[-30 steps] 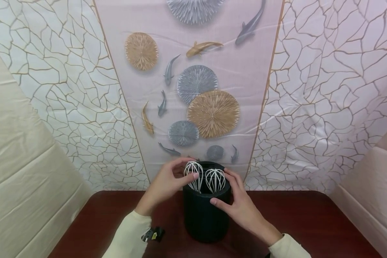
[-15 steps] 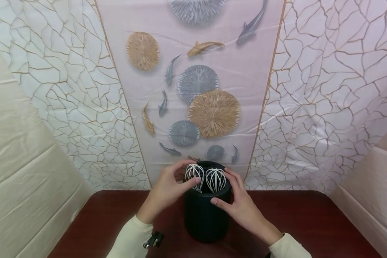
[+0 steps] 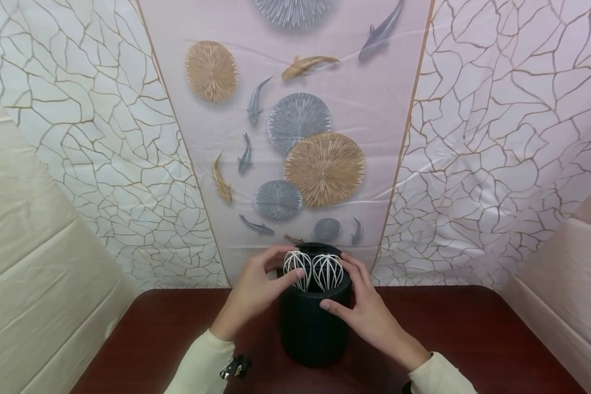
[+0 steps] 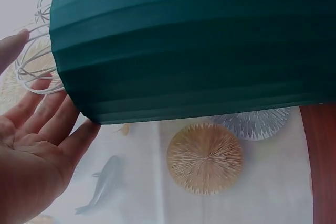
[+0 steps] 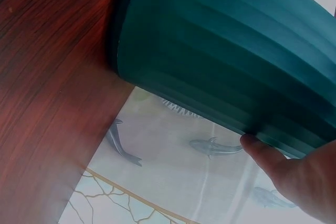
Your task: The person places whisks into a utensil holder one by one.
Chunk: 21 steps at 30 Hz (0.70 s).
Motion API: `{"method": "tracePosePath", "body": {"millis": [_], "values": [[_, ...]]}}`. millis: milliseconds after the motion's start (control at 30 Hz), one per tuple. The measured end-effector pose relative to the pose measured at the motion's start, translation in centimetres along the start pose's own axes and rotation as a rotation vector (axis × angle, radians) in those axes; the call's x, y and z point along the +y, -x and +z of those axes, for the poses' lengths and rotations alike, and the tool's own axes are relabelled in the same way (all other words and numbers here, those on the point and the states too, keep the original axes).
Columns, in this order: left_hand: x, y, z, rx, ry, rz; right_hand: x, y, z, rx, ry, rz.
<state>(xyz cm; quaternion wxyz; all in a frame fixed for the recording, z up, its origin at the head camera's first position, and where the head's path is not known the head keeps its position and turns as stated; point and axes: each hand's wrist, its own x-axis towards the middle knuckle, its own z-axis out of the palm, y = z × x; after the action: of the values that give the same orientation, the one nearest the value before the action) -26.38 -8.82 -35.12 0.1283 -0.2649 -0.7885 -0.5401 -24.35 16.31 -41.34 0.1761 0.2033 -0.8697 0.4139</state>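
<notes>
A dark green, ribbed, cylindrical utensil holder [image 3: 314, 328] stands upright on the table, with two wire whisks in it, loops upward. My left hand [image 3: 253, 287] pinches the wire loops of the left whisk [image 3: 297, 254] at the holder's mouth, thumb in front and fingers behind. In the left wrist view, the fingers of that hand [image 4: 39, 150] also touch the holder's rim. The right whisk [image 3: 328, 268] stands beside it, untouched. My right hand [image 3: 371, 314] grips the holder's upper right side, its thumb against the ribbed wall [image 5: 220, 61]. Both whisk handles are hidden inside.
The holder rests on a dark red wooden table [image 3: 177, 334]. Behind it hangs a patterned cloth [image 3: 256, 164] with printed fish and round shapes. Beige padded panels [image 3: 34, 262] close in the left and right sides.
My left hand has lowered the left whisk slightly into the holder, so its loops now sit about level with the right whisk's. My right hand keeps its grip on the holder.
</notes>
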Motion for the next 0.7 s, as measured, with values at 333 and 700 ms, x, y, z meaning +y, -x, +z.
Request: {"method": "tracePosePath", "body": {"millis": [333, 700], "values": [[-0.12, 0.06, 0.55, 0.003, -0.089, 0.014, -0.03, -0.02, -0.26, -0.013, 0.010, 0.012], [-0.32, 0.66, 0.43, -0.014, -0.108, 0.015, 0.09, 0.07, -0.15, -0.016, -0.018, -0.001]]}}
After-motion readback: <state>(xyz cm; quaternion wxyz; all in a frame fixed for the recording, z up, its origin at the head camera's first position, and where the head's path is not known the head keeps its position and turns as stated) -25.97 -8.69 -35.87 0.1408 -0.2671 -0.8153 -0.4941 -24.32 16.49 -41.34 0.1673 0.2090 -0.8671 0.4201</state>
